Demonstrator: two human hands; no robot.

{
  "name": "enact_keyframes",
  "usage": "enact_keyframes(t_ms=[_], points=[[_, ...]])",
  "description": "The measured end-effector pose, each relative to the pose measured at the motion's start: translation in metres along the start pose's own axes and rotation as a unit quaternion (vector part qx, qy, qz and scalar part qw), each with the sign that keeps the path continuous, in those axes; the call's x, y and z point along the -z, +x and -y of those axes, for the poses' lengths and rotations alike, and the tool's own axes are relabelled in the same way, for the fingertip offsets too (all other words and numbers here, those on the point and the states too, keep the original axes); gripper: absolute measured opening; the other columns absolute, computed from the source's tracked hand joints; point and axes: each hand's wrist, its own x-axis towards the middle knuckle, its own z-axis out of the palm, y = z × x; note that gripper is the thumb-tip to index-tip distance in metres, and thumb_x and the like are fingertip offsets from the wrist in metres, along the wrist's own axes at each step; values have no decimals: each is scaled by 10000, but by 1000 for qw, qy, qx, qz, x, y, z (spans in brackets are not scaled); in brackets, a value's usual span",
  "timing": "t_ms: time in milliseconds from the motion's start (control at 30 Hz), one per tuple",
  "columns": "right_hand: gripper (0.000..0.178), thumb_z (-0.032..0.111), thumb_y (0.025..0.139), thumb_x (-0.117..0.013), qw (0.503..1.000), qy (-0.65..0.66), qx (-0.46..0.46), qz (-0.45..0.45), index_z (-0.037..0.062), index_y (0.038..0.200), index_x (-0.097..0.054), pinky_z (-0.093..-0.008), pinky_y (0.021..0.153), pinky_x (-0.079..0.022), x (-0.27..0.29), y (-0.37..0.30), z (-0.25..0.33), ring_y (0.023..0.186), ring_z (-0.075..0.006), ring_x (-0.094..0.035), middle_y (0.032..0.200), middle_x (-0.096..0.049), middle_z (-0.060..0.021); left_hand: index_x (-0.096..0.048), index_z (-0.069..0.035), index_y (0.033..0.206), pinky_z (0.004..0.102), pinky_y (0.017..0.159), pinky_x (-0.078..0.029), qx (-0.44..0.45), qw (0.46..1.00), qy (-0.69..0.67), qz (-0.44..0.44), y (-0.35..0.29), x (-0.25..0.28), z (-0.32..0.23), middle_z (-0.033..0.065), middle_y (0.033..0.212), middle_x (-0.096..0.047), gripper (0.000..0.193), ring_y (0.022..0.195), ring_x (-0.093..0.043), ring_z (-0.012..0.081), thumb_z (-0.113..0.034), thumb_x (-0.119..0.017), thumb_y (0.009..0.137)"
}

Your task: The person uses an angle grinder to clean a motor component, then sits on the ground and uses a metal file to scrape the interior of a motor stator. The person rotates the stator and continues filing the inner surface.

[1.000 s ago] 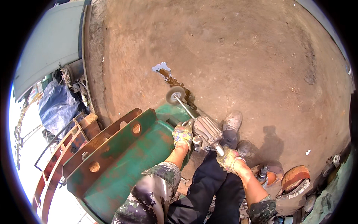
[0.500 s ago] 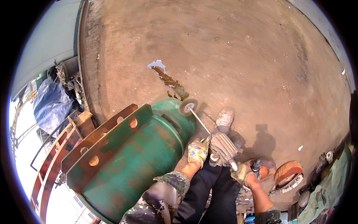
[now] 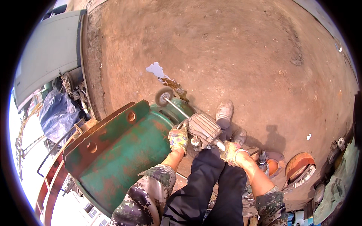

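Both hands wear patterned work gloves. They hold a long-shaft grinder [image 3: 204, 126] with a grey ribbed body, a thin shaft and a round wheel [image 3: 163, 96] at its end. My left hand [image 3: 178, 138] grips a side handle left of the body. My right hand [image 3: 230, 153] is closed around the rear grip. The wheel hovers over or touches the far end of a green, rust-patched metal tank [image 3: 132, 165] lying on its side; contact cannot be made out. Along the tank's left runs an upright plate [image 3: 107, 133] with round holes.
A wet patch [image 3: 156, 69] marks the brown dirt ground beyond the tank. Near my feet at right lie a rusty ring [image 3: 300, 166] and an orange bowl-shaped part [image 3: 272, 167]. Blue sheeting [image 3: 58, 113] and curved rusty steel [image 3: 51, 180] stand at the left; green cloth [image 3: 339, 180] at the right.
The grinder and both hands have shifted left and a little farther away. Its wheel has passed from the tank's far right edge toward the holed plate.
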Motion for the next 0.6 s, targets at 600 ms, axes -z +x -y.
enact_keyframes(t_ms=[600], points=[[322, 346, 924, -684, -191, -795, 449, -360, 90, 1118, -713, -417, 668, -561, 90, 1, -105, 735, -244, -721, 809, -713, -88, -771, -5, 1172, 440, 927, -544, -87, 993, 63, 52, -26, -16, 32, 225, 1105, -775, 548, 1083, -717, 405, -519, -687, 1003]])
